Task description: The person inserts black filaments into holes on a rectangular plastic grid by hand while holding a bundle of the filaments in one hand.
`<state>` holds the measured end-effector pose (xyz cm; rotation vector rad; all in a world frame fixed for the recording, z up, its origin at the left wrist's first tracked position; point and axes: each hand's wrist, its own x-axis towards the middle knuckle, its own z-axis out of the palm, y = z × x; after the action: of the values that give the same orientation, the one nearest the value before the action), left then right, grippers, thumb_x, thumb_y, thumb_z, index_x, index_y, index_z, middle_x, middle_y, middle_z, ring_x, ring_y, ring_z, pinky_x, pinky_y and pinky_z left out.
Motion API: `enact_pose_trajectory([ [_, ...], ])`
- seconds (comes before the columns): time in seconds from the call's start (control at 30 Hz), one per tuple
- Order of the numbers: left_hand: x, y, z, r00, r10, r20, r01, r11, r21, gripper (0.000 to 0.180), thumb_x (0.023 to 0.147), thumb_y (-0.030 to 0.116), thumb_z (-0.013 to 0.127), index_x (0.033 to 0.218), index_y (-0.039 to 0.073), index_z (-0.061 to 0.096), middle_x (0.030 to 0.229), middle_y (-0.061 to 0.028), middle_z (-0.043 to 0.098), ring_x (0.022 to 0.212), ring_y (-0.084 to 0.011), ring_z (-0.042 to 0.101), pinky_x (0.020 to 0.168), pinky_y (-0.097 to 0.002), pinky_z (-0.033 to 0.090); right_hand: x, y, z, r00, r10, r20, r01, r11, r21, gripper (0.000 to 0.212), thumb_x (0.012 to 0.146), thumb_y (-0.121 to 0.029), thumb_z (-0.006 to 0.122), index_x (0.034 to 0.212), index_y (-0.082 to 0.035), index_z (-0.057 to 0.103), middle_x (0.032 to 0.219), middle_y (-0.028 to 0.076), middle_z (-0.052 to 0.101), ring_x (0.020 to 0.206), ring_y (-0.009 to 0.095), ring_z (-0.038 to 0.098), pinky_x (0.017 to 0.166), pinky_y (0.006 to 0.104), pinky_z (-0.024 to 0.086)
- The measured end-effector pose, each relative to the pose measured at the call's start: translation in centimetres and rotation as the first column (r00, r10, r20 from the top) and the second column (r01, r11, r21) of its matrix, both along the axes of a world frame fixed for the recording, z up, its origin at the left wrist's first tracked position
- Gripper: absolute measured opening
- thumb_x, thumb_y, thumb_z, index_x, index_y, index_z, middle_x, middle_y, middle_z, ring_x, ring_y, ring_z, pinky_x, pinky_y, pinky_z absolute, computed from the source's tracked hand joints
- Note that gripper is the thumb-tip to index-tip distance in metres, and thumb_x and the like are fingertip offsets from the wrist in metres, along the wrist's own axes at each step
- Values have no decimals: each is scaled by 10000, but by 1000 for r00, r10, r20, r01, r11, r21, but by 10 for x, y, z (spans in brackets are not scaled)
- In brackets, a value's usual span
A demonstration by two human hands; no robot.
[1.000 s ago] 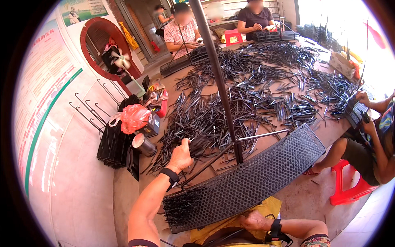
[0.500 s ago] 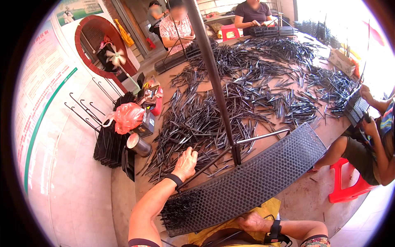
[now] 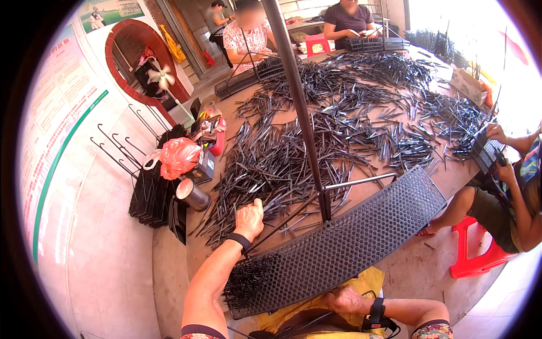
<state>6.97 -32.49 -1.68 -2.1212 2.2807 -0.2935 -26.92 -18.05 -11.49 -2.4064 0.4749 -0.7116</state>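
A long curved black panel (image 3: 344,237) full of small round holes lies tilted in front of me, with a dark metal frame and pole (image 3: 305,118) rising from its far side. Short black bristle tufts (image 3: 245,285) fill its left end. My left hand (image 3: 249,219), a black band at its wrist, is at the near edge of a heap of thin black strips (image 3: 271,164), its fingers curled; what they hold is hidden. My right hand (image 3: 345,299) is closed at the panel's near edge, above yellow cloth (image 3: 370,279); its grip's contents do not show.
Co-workers sit with similar panels (image 3: 243,85) across the table and at the right, one beside a red stool (image 3: 474,254). Left of the heap stand a metal cup (image 3: 193,195), a red plastic bag (image 3: 179,158) and a stack of black hooked frames (image 3: 152,198).
My left hand has shifted slightly left and down at the heap's edge. My right hand stays by the panel's near edge. The co-worker across the table has moved their hands onto their panel.
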Motion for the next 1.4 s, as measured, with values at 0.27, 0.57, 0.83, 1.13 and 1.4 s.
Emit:
enact_pose_trajectory([
  [0.27,8,-11,45,957,-13,-288,-9,997,-76,464,638,-36,494,1096,-13,426,753,-282,596,740,-459,583,662,-534,455,1,-2,-4,1000,27,-11,-28,999,-46,91,694,-139,596,719,-79,532,640,101,562,564,286,571,495,390,472],
  [0.57,-26,-11,87,886,-69,-458,-37,975,-218,300,705,121,635,955,-8,532,771,-233,629,763,-412,609,682,-466,475,3,0,-1,995,-9,-99,8,1000,-9,68,669,-89,572,684,-63,511,617,127,563,565,322,584,478,414,478],
  [0.83,-12,-24,42,975,-198,97,212,964,-162,226,658,0,584,859,24,484,744,-146,603,665,-323,629,583,-402,520,3,-2,-9,999,-29,-21,27,998,-56,110,677,-88,620,713,-54,521,584,119,530,506,302,555,453,388,446],
  [1.13,-3,-27,50,959,132,-249,-152,987,-61,204,686,47,560,875,-12,511,794,-246,624,785,-413,610,709,-482,480,3,-3,-3,1000,-9,-18,8,999,-34,114,680,-89,629,730,-54,532,577,114,522,500,304,549,461,393,444],
  [1.4,54,-52,69,644,240,-726,-335,942,15,213,583,75,686,697,-85,603,674,-207,626,613,-304,635,578,-386,486,4,-2,-5,1000,15,1,-15,1000,-23,123,684,-75,635,777,-43,560,587,111,526,518,308,555,469,397,449],
])
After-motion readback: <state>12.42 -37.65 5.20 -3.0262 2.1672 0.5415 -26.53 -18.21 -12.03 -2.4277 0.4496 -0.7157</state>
